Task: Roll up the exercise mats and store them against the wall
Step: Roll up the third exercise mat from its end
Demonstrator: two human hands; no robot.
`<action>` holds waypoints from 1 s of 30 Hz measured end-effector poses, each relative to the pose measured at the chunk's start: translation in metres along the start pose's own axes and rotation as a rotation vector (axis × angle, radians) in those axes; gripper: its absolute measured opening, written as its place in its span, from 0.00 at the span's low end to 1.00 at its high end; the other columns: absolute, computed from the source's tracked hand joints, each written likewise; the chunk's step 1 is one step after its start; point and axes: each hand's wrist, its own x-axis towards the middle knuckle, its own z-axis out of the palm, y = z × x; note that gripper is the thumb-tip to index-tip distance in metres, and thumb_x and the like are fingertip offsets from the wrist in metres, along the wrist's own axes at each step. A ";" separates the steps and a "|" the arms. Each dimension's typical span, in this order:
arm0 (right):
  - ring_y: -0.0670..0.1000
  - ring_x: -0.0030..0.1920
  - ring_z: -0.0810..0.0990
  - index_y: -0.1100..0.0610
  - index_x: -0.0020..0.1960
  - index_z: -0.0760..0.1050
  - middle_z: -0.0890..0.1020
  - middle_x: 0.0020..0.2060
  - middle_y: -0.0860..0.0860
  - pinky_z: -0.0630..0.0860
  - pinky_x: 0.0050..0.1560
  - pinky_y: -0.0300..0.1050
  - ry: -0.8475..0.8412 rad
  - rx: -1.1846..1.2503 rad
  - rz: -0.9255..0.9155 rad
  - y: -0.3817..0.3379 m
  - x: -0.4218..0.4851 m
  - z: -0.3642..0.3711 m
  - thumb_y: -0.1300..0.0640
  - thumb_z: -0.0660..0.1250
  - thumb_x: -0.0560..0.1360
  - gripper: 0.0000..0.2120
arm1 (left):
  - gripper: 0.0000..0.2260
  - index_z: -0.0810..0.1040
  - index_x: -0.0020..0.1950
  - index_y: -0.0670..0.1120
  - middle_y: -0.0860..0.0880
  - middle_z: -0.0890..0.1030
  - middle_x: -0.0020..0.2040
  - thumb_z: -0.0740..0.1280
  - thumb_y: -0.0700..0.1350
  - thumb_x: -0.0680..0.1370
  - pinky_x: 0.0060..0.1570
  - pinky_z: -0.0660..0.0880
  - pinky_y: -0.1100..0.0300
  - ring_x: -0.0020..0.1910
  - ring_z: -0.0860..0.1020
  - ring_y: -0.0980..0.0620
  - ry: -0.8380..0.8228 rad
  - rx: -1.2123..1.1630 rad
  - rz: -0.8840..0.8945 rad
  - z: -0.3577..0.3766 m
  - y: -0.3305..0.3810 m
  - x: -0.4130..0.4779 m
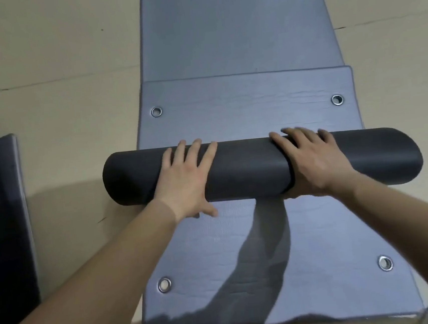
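Pressing on the dark rolled mat (247,169) with left hand (185,175) and right hand (312,160), both laid flat and spread, clasping nothing. Right thumb hidden behind the roll's near side. Beneath the roll, a flat grey mat (263,248) with eyelets (156,112). Beyond the roll, a second mat (234,29), far end cut off. Left of the roll, a grey slab (12,194), too cropped to identify.

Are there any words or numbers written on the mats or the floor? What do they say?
None: nothing readable shows in this picture.
Dark rolled mat: plain, no print or label.
Grey flat mat: only metal eyelets, no words.
Floor: bare, no signs.
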 end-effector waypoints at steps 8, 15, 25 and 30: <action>0.57 0.57 0.77 0.41 0.71 0.66 0.76 0.58 0.49 0.75 0.56 0.51 -0.276 0.084 0.035 -0.001 0.029 -0.048 0.23 0.76 0.50 0.54 | 0.53 0.65 0.76 0.58 0.53 0.79 0.65 0.80 0.70 0.54 0.59 0.76 0.48 0.62 0.78 0.45 -0.178 -0.249 0.038 -0.032 -0.025 0.035; 0.59 0.77 0.66 0.45 0.83 0.52 0.67 0.78 0.53 0.57 0.75 0.64 -0.198 0.068 0.039 -0.035 -0.062 -0.013 0.23 0.77 0.50 0.69 | 0.52 0.65 0.74 0.68 0.56 0.79 0.67 0.81 0.68 0.52 0.64 0.74 0.47 0.66 0.77 0.46 -0.412 -0.433 0.001 -0.006 -0.019 -0.022; 0.66 0.83 0.42 0.49 0.82 0.30 0.43 0.83 0.61 0.43 0.76 0.75 -0.158 -0.071 0.047 -0.035 -0.039 0.010 0.27 0.78 0.58 0.74 | 0.64 0.40 0.84 0.51 0.43 0.47 0.85 0.74 0.74 0.62 0.80 0.48 0.43 0.83 0.49 0.39 -0.026 -0.106 -0.050 0.018 0.000 -0.027; 0.66 0.71 0.70 0.48 0.81 0.55 0.71 0.72 0.61 0.64 0.69 0.73 0.071 -0.011 -0.040 -0.017 0.000 0.018 0.26 0.68 0.55 0.60 | 0.61 0.42 0.83 0.51 0.44 0.53 0.83 0.71 0.75 0.63 0.78 0.53 0.40 0.81 0.55 0.38 0.064 0.021 -0.007 0.021 0.002 -0.007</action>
